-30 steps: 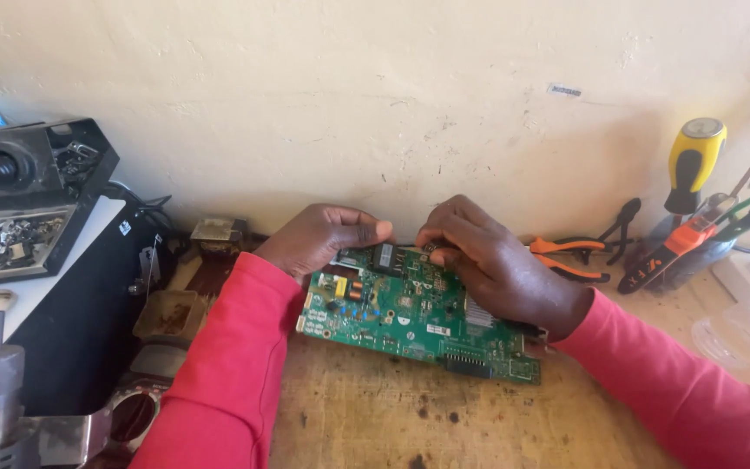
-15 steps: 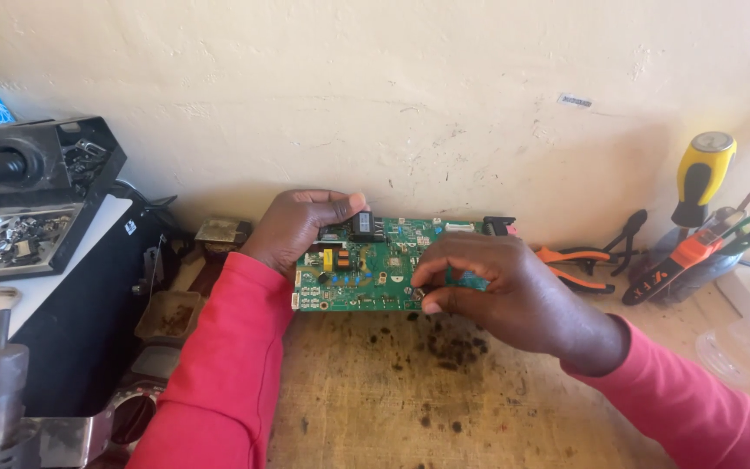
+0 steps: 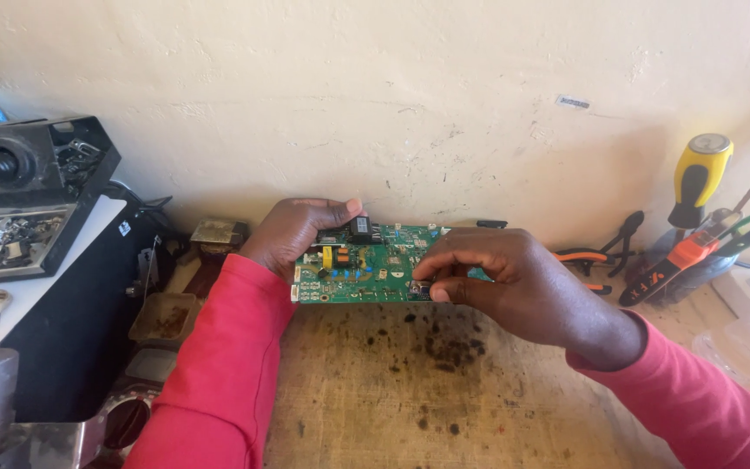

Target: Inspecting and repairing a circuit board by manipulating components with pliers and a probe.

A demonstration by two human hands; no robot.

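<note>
Head view: a worn wooden bench (image 3: 479, 408) runs along a cream wall (image 3: 392, 95), with a black tool tray (image 3: 36, 200) at the left and a yellow-handled screwdriver (image 3: 696, 178) and orange pliers (image 3: 588, 258) at the right. A green circuit board (image 3: 362, 265) stands tilted up on its edge near the wall. It looks light, stiff and fragile, best held by its edges. The left hand (image 3: 292, 230) curls closed around the board's left end. The right hand (image 3: 501, 278) pinches its lower edge, fingers nearly closed.
</note>
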